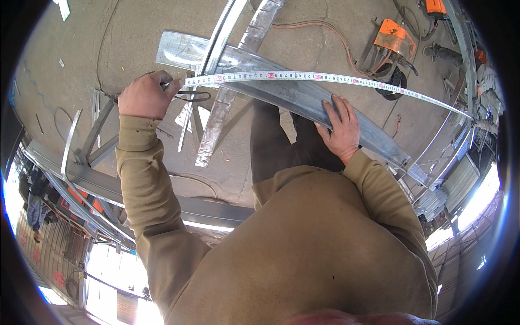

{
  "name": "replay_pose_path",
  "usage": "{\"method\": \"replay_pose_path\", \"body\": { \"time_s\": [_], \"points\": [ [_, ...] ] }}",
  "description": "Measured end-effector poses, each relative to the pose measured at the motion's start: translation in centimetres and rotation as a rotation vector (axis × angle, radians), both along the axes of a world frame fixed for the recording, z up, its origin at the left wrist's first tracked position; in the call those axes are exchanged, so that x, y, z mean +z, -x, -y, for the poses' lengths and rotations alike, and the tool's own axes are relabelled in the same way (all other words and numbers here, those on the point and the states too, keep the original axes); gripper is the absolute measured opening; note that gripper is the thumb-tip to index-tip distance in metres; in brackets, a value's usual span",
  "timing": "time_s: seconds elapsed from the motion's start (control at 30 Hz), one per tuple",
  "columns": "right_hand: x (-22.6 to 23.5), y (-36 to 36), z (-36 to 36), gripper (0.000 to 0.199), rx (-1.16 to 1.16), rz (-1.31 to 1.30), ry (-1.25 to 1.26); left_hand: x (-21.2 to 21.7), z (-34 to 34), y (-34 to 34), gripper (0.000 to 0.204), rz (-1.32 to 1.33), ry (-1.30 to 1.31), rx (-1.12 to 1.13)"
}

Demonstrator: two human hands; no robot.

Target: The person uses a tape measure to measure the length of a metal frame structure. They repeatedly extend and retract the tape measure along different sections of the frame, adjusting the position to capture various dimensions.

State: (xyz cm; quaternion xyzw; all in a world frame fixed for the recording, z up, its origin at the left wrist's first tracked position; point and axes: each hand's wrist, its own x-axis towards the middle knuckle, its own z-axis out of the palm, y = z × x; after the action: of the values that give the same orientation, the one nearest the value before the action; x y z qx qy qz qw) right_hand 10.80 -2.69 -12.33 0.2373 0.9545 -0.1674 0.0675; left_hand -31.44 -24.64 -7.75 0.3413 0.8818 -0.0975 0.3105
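A workshop's concrete floor [336, 49] lies below, strewn with metal strips. The left hand [145, 96] is clenched on the tape measure [303, 77], whose blade runs right from that grip along the steel bar [281, 92]. The right hand [342, 129] presses flat on the bar's near edge, fingers spread.

Steel offcuts [214, 122] under tape measure [325, 79]

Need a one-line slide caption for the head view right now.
Left hand holds a tape measure stretched along a long galvanized steel beam, right hand resting flat on it.
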Motion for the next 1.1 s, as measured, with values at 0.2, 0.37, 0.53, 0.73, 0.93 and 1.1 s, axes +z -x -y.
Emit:
{"method": "replay_pose_path", "body": {
  "time_s": [0.2, 0.37, 0.53, 0.73, 0.93, 1.1],
  "points": [
    [-0.03, 0.00, 0.03, 0.061, 0.004, -0.005, -0.008, 0.06, -0.03, 0.04, 0.043, 0.013, -0.012, -0.004],
    [-0.06, 0.01, 0.01, 0.061, -0.001, 0.012, 0.002, 0.08, -0.01, -0.01, 0.042, 0.010, -0.003, 0.012],
    [-0.04, -0.04, 0.00, 0.061, 0.001, 0.009, 0.002, -0.04, 0.06, 0.09, 0.042, 0.013, -0.015, 0.018],
    [-0.10, -0.06, -0.02, 0.061, 0.004, 0.001, -0.005, -0.14, 0.13, 0.10, 0.043, 0.016, -0.014, 0.017],
    [-0.17, -0.07, -0.01, 0.061, 0.003, 0.003, -0.003, -0.06, 0.06, 0.05, 0.043, 0.016, -0.003, 0.018],
    [-0.11, 0.02, 0.00, 0.060, 0.001, -0.001, -0.001, 0.02, 0.13, -0.06, 0.040, -0.015, -0.023, -0.016]
  ]
}}
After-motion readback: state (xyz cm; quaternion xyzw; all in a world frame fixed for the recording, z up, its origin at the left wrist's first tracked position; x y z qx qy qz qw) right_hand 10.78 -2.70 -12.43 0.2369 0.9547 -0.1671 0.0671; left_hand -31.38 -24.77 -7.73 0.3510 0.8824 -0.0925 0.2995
